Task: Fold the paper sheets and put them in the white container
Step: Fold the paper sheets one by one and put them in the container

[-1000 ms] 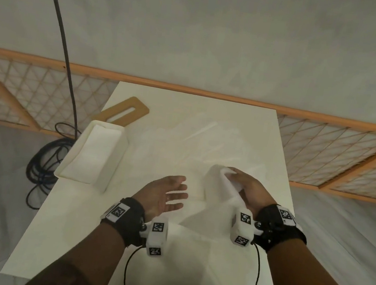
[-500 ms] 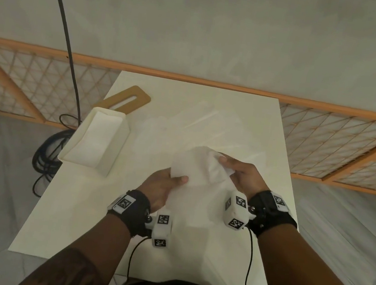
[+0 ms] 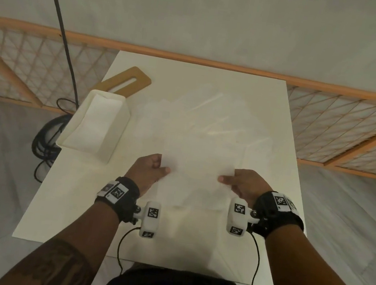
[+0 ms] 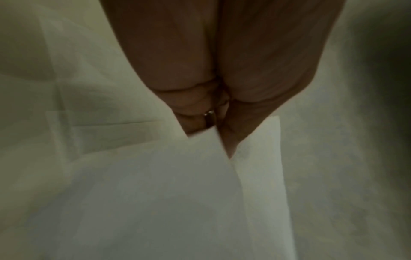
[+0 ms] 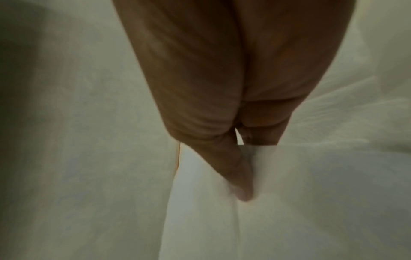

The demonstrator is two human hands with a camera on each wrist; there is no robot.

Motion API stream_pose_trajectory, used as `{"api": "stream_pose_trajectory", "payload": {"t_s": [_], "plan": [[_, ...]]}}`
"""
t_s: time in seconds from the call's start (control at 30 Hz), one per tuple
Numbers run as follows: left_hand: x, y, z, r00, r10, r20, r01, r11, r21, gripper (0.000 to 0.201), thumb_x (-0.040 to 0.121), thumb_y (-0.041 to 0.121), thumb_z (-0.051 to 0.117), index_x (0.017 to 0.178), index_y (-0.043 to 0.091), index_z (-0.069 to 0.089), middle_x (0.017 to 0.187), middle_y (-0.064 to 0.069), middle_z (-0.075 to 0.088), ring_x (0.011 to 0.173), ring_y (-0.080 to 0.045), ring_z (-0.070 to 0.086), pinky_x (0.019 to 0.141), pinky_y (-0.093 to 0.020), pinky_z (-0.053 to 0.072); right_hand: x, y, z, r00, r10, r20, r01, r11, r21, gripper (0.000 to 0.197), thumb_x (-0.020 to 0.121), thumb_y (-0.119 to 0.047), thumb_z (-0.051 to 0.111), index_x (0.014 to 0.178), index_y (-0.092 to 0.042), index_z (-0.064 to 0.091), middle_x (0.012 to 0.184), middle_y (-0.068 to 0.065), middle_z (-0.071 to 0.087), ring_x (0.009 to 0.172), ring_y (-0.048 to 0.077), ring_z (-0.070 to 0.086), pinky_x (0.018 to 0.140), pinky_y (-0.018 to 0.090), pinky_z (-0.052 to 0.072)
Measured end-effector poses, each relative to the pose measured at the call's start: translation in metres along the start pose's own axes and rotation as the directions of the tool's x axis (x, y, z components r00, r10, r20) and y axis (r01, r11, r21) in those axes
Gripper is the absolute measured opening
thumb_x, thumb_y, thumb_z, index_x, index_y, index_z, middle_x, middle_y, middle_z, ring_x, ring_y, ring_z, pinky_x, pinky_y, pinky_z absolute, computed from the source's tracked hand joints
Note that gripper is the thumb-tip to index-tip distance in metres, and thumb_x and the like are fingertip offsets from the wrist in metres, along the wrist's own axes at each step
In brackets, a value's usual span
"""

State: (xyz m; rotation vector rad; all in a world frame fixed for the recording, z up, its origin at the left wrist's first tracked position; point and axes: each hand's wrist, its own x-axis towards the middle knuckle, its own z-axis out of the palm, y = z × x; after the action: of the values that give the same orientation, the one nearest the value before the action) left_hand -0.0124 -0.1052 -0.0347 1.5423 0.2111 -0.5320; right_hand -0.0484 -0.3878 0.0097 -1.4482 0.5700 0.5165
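I held one paper sheet (image 3: 197, 167) stretched between my two hands above the near half of the white table (image 3: 74, 199); my left hand (image 3: 147, 173) pinched its edge at nine o'clock, thumb lying on top and the other fingers curled beneath; my right hand (image 3: 242, 185) pinched the opposite edge at three o'clock in the same way, thumb pointing inward across the sheet; in the left wrist view the left hand (image 4: 211, 79) closed on the paper sheet (image 4: 166, 193) with a ring (image 4: 209, 117) showing on one finger; in the right wrist view the thumb of my right hand (image 5: 222, 88) pressed down into the paper sheet (image 5: 289, 193); more loose paper sheets (image 3: 209, 121) lay overlapping on the table at twelve o'clock from my hands, their outlines faint against the white top; the white container (image 3: 94, 125) stood near the table's left edge, at about ten o'clock from my left hand, well apart from it, with white paper lying inside; a wooden board with a slot (image 3: 125, 84) lay just behind the container, touching or nearly so, I could not tell which; a black cable (image 3: 61, 23) hung down past the table's far left corner to a coil (image 3: 46, 138) on the floor; an orange-framed lattice rail (image 3: 327, 127) ran behind the table
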Motion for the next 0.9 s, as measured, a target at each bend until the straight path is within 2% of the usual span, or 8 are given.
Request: {"api": "stream_pose_trajectory", "payload": {"t_s": [0.1, 0.3, 0.37, 0.43, 0.6, 0.7, 0.77, 0.9], "plan": [[-0.003, -0.009, -0.001, 1.000, -0.024, 0.004, 0.024, 0.998, 0.057, 0.021, 0.091, 0.003, 0.071, 0.103, 0.019, 0.078, 0.108, -0.009, 0.077, 0.107, -0.034, 0.070, 0.103, -0.054, 0.051, 0.008, 0.013, -0.004, 1.000, 0.028, -0.013, -0.028, 0.999, -0.029, 0.029, 0.092, 0.002, 0.067, 0.120, -0.001, 0.068, 0.114, 0.015, 0.075, 0.100, 0.028, 0.074, 0.079, 0.032, 0.062], [-0.006, -0.013, -0.004, 0.997, -0.071, 0.022, 0.067, 0.987, 0.147, 0.030, 0.084, -0.017, 0.067, 0.090, 0.009, 0.080, 0.097, -0.017, 0.077, 0.095, -0.039, 0.072, 0.085, -0.052, 0.061, 0.009, 0.031, -0.009, 0.999, 0.009, -0.033, -0.011, 0.999, -0.037, 0.022, 0.098, -0.003, 0.060, 0.116, -0.007, 0.072, 0.107, 0.018, 0.076, 0.097, 0.033, 0.074, 0.085, 0.043, 0.060], [-0.008, -0.009, -0.004, 0.997, -0.077, 0.033, 0.070, 0.983, 0.172, 0.047, 0.087, -0.025, 0.049, 0.075, 0.011, 0.078, 0.069, 0.001, 0.072, 0.071, -0.021, 0.067, 0.068, -0.034, 0.060, 0.009, 0.035, -0.010, 1.000, -0.004, -0.016, 0.003, 0.999, -0.054, 0.022, 0.096, 0.001, 0.059, 0.111, -0.003, 0.075, 0.105, 0.020, 0.076, 0.096, 0.033, 0.074, 0.084, 0.041, 0.060], [-0.012, -0.004, -0.003, 0.993, -0.104, 0.061, 0.091, 0.980, 0.180, 0.045, 0.089, -0.022, 0.037, 0.083, 0.000, 0.076, 0.054, 0.009, 0.062, 0.055, -0.011, 0.056, 0.055, -0.019, 0.049, 0.010, 0.040, -0.013, 1.000, 0.000, 0.014, 0.001, 0.998, -0.061, 0.023, 0.092, 0.009, 0.057, 0.104, 0.003, 0.075, 0.105, 0.021, 0.075, 0.101, 0.038, 0.072, 0.089, 0.042, 0.060], [-0.005, -0.001, -0.003, 0.970, -0.219, 0.101, 0.215, 0.975, 0.056, 0.038, 0.089, -0.014, 0.041, 0.091, -0.001, 0.077, 0.114, -0.021, 0.071, 0.101, -0.038, 0.067, 0.081, -0.037, 0.057, 0.015, 0.043, -0.015, 0.995, 0.088, 0.056, -0.089, 0.996, 0.012, 0.038, 0.092, 0.013, 0.044, 0.098, -0.004, 0.078, 0.112, 0.012, 0.075, 0.105, 0.031, 0.071, 0.087, 0.035, 0.057], [-0.001, -0.004, -0.004, 0.973, -0.226, 0.051, 0.226, 0.974, -0.001, 0.025, 0.095, 0.004, 0.054, 0.092, 0.003, 0.079, 0.114, -0.019, 0.072, 0.104, -0.037, 0.066, 0.090, -0.045, 0.056, 0.019, 0.042, -0.017, 0.987, 0.155, 0.049, -0.159, 0.982, 0.102, 0.039, 0.092, 0.000, 0.041, 0.104, -0.004, 0.078, 0.114, 0.007, 0.076, 0.106, 0.031, 0.069, 0.090, 0.036, 0.055], [0.005, -0.012, -0.010, 0.990, -0.140, -0.009, 0.140, 0.972, 0.189, 0.008, 0.090, 0.021, 0.073, 0.090, 0.021, 0.081, 0.106, -0.005, 0.076, 0.103, -0.030, 0.069, 0.092, -0.046, 0.058, 0.023, 0.042, -0.015, 0.991, 0.136, 0.001, -0.136, 0.986, 0.097, 0.027, 0.098, -0.011, 0.053, 0.105, -0.005, 0.078, 0.111, 0.007, 0.076, 0.107, 0.030, 0.070, 0.090, 0.034, 0.056], [0.014, -0.021, -0.009, 0.997, -0.026, -0.073, 0.061, 0.848, 0.527, 0.017, 0.086, 0.015, 0.078, 0.083, 0.031, 0.075, 0.099, 0.014, 0.071, 0.094, -0.014, 0.066, 0.077, -0.023, 0.048, 0.040, 0.044, -0.011, 0.990, -0.070, -0.123, 0.025, 0.943, -0.333, 0.015, 0.087, -0.008, 0.075, 0.097, -0.019, 0.078, 0.101, 0.004, 0.076, 0.100, 0.022, 0.071, 0.076, 0.017, 0.053]]}}
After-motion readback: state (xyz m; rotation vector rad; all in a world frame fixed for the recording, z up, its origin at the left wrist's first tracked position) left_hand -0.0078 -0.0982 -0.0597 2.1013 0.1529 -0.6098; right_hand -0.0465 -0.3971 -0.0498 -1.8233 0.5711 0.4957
